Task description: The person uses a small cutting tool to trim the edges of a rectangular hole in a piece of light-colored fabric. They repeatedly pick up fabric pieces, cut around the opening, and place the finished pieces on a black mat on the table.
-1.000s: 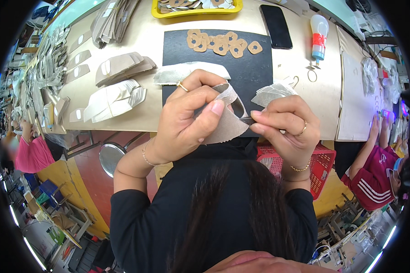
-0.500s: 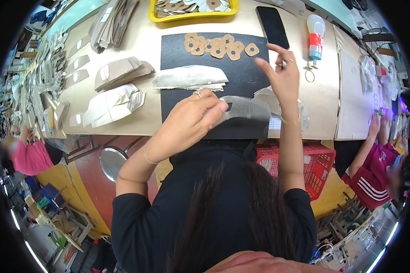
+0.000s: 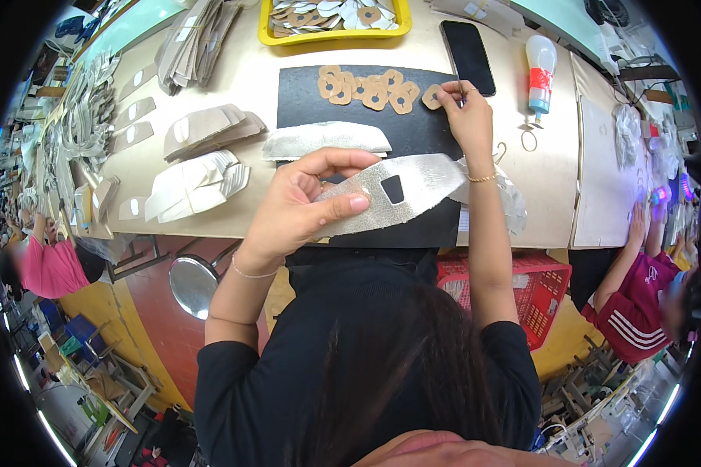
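Note:
My left hand pinches a silvery-grey, textured flat piece with a four-sided cut-out, held tilted above the black mat. At the mat's right side, my right hand has its fingertips closed on a small tan patch with a centre hole. Left of it lies a cluster of similar tan patches. Behind my left hand rests a stack of silvery pieces. More pale pieces lie partly hidden behind my right forearm.
A yellow tray of small patches stands at the far edge. A black phone and a clear bottle with red wrapping lie at right. Stacks of grey-brown pieces and white pieces sit at left. A red crate is below the table.
My right hand has come down onto the separate tan patch and closed on it. My left hand has turned the silvery piece so its face and cut-out show.

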`<state>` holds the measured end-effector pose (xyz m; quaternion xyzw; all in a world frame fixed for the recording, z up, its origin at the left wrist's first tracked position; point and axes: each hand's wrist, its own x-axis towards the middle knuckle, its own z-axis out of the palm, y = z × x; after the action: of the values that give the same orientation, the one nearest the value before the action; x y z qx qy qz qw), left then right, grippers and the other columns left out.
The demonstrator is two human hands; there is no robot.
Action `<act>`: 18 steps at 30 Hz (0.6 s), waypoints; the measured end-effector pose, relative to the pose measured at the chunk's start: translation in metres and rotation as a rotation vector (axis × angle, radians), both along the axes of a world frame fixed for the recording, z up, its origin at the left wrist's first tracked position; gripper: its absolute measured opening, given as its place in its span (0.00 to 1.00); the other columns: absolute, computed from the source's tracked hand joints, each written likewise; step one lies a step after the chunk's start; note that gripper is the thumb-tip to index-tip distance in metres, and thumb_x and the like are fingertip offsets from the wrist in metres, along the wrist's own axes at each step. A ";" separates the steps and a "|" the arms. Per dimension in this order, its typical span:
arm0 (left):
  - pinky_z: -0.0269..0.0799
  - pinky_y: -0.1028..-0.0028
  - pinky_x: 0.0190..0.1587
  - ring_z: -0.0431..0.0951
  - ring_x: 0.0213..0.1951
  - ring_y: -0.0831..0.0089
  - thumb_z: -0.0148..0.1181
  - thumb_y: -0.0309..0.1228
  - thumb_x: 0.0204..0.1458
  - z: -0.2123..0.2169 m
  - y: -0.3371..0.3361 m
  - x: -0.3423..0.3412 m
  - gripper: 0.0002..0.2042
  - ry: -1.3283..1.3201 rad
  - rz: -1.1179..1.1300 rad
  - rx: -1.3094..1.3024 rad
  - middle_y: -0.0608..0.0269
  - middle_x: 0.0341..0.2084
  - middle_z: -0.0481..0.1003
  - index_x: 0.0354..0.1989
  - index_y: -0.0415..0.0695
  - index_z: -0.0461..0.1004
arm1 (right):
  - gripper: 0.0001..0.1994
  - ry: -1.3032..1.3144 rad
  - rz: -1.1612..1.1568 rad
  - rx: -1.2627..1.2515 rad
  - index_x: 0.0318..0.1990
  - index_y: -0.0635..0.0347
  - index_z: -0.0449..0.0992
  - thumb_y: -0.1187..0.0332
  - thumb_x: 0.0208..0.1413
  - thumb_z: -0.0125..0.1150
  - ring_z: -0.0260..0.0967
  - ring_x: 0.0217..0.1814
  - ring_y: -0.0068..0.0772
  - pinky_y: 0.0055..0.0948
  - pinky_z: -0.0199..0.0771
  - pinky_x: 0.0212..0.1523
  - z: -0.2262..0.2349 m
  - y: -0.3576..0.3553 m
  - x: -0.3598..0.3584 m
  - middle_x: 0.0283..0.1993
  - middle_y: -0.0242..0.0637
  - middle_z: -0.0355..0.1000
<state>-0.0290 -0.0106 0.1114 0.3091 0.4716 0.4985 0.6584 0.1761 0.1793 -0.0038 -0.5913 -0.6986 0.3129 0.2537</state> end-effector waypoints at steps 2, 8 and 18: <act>0.73 0.79 0.48 0.77 0.43 0.78 0.67 0.22 0.50 0.000 -0.001 0.000 0.21 -0.016 0.003 -0.016 0.60 0.45 0.76 0.54 0.36 0.72 | 0.10 0.064 0.072 0.013 0.40 0.61 0.80 0.67 0.53 0.65 0.78 0.33 0.31 0.28 0.74 0.37 0.007 -0.011 0.008 0.31 0.37 0.80; 0.70 0.76 0.47 0.76 0.42 0.75 0.68 0.17 0.45 -0.010 -0.006 -0.004 0.17 -0.006 -0.142 -0.022 0.61 0.40 0.77 0.46 0.38 0.78 | 0.10 0.080 0.479 -0.312 0.37 0.61 0.79 0.66 0.50 0.67 0.79 0.35 0.39 0.31 0.75 0.36 0.013 -0.090 -0.002 0.30 0.43 0.78; 0.68 0.76 0.42 0.73 0.38 0.77 0.65 0.23 0.51 -0.060 -0.030 0.002 0.11 0.114 -0.478 0.077 0.66 0.34 0.76 0.44 0.42 0.81 | 0.13 0.164 0.489 -0.200 0.39 0.61 0.78 0.65 0.48 0.72 0.74 0.34 0.32 0.30 0.73 0.37 0.025 -0.107 0.016 0.40 0.36 0.70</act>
<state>-0.0268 -0.0410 0.0511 0.4644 0.4022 0.3280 0.7177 0.1923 0.0728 0.0214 -0.3997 -0.7634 0.4792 0.1668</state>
